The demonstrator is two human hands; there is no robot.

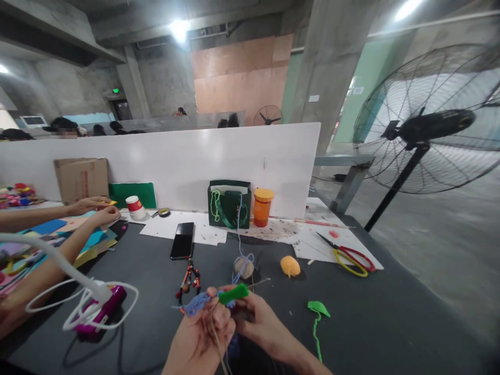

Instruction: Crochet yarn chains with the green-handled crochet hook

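My left hand point(203, 333) pinches a small blue crocheted piece point(197, 303) low in the middle of the view. My right hand point(258, 320) grips a crochet hook with a green handle point(233, 294), its metal tip pointing right. Blue yarn runs up from the work to a small yarn ball point(244, 267) on the dark table point(390, 323), then on into a green gift bag point(229, 204). A beaded trinket point(189, 278) lies just left of the ball.
A black phone point(183, 240), an orange jar point(263, 207), an orange crocheted ball point(290, 266), a green crocheted leaf point(318, 308) and red-yellow scissors point(351, 257) lie around. A pink device with white cable point(99, 311) sits left. Another person's arms point(58, 229) work over coloured paper. A standing fan point(429, 125) is right.
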